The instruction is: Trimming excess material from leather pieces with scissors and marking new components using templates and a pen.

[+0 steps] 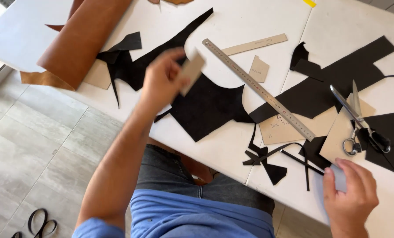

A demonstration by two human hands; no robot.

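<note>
White folding table (232, 17) carries a large black leather offcut (206, 105) and a long steel ruler (258, 90). Left hand (161, 79) pinches a small tan card template (191, 71) above the offcut, fingers closed on it. Right hand (351, 194), fingers curled, grips a pale grey card piece (339, 177) at the table edge. Judged step: template placement; laying it flat on the leather comes next.

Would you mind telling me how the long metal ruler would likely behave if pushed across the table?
The metal ruler looks thin, flat and rigid, so it would probably slide rather than roll. Lying across black leather pieces and a cardboard template, it may pivot or drag them.
</note>
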